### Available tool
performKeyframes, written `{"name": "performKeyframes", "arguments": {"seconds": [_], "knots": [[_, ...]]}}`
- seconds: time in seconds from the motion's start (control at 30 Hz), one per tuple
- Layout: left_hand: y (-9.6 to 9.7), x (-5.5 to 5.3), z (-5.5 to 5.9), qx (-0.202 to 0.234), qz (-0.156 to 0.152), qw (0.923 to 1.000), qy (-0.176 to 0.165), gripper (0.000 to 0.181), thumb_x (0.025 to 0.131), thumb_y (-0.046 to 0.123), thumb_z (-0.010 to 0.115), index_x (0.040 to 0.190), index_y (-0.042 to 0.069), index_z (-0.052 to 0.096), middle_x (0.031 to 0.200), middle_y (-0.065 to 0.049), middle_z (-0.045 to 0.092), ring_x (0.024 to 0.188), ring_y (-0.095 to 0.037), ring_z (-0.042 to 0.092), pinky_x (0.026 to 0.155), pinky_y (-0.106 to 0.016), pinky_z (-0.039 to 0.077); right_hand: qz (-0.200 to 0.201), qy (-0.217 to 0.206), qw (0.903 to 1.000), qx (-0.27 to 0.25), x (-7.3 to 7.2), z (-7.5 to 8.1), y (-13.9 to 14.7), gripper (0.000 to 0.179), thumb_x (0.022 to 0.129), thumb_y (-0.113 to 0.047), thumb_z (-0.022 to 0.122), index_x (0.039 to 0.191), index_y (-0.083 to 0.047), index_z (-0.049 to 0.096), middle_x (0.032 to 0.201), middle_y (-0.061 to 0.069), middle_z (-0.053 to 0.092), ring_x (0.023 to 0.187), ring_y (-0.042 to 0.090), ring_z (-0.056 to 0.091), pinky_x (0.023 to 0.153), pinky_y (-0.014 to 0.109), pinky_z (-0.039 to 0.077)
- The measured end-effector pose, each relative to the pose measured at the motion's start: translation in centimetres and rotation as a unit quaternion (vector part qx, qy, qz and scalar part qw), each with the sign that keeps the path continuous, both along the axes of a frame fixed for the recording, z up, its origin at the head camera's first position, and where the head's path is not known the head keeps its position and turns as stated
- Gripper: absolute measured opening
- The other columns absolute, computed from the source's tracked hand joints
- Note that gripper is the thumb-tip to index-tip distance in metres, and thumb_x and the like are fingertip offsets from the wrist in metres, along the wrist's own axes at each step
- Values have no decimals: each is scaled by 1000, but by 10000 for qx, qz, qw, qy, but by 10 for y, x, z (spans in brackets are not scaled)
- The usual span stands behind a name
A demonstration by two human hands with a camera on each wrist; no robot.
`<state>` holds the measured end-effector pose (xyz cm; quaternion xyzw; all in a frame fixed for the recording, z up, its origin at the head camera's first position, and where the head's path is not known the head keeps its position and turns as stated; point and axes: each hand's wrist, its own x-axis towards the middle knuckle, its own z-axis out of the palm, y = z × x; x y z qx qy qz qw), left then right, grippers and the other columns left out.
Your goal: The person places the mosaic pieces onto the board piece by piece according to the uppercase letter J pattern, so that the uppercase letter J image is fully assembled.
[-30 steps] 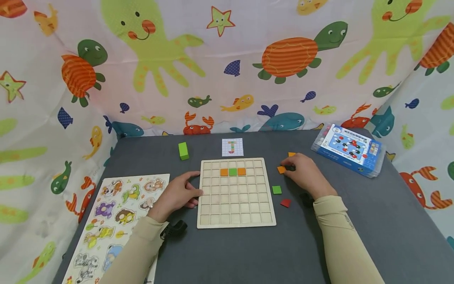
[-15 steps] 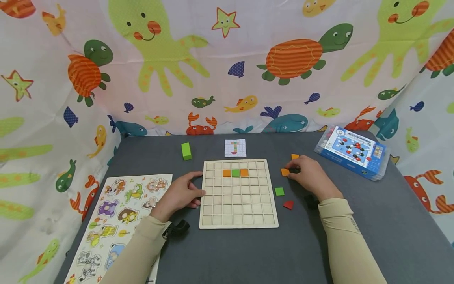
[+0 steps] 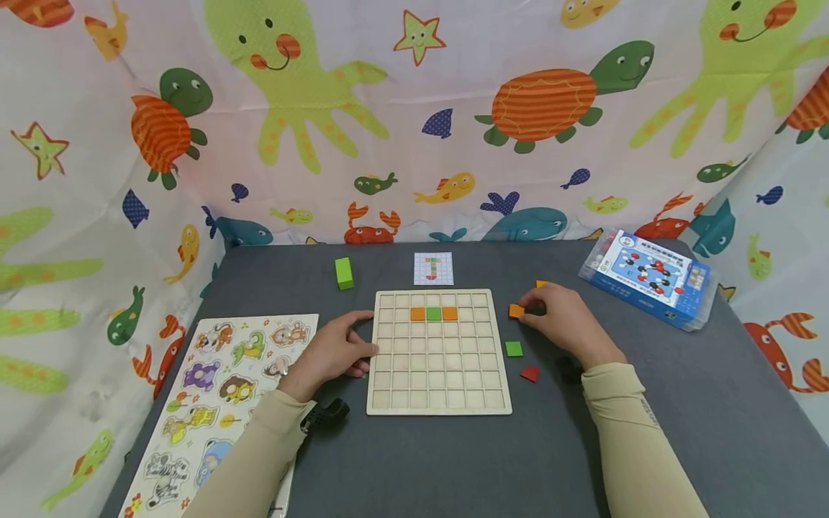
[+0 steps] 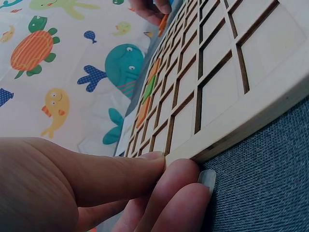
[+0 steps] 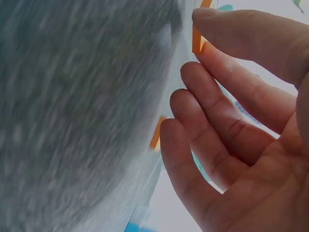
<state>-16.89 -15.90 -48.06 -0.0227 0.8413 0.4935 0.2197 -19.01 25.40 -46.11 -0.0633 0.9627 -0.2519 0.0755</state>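
Note:
My left hand (image 3: 333, 352) holds the left edge of the wooden grid board (image 3: 440, 398), thumb against its rim and other fingers beside it. Set in one row of the board are an orange tile (image 3: 418, 314), a green tile (image 3: 433, 314) and another orange tile (image 3: 450, 314). To the right of the board, my right hand (image 3: 570, 324) pinches a square orange tile (image 5: 196, 41) between thumb and index finger, its other fingers loosely bent. A further orange tile (image 3: 540, 283) lies behind this hand, partly hidden. Nearer me are a loose green tile (image 3: 514, 349) and a red tile (image 3: 529, 373).
Behind the board lies a small card (image 3: 434, 268) with a coloured J-like pattern on a grid. A green block (image 3: 345, 273) stands at the back left. An animal puzzle board (image 3: 220, 381) is under my left forearm, and a blue boxed set (image 3: 650, 277) sits back right.
My right hand has drawn the orange tile slightly left, away from the other orange one. The left hand stays at the board's edge. The head view has shifted a little.

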Motion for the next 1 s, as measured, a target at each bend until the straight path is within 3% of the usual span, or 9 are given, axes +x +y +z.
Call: {"name": "performKeyframes", "arguments": {"seconds": [0.4,0.67,1.0], "knots": [[0,-2,1,57,-24,10000,0,74,96,16,83,161,23,49,97,-13,73,69,-19,75,65,-33,67,607,260,9973,-326,3,8,-64,22,100,-19,77,119,-8,80,117,12,73,108,31,68,97,52,61],[0,-1,1,-4,2,10000,8,74,95,16,84,161,23,50,97,-12,73,68,-19,76,64,-33,67,1147,322,9926,-222,1,7,-108,23,96,-19,83,116,-8,81,113,8,74,107,28,67,99,48,60],[0,0,2,65,33,10000,21,75,94,14,84,161,22,51,95,-13,73,67,-19,75,64,-34,67,1358,630,9887,-121,2,2,-126,17,95,-16,81,109,-8,81,105,6,75,99,23,67,95,44,61]]}}
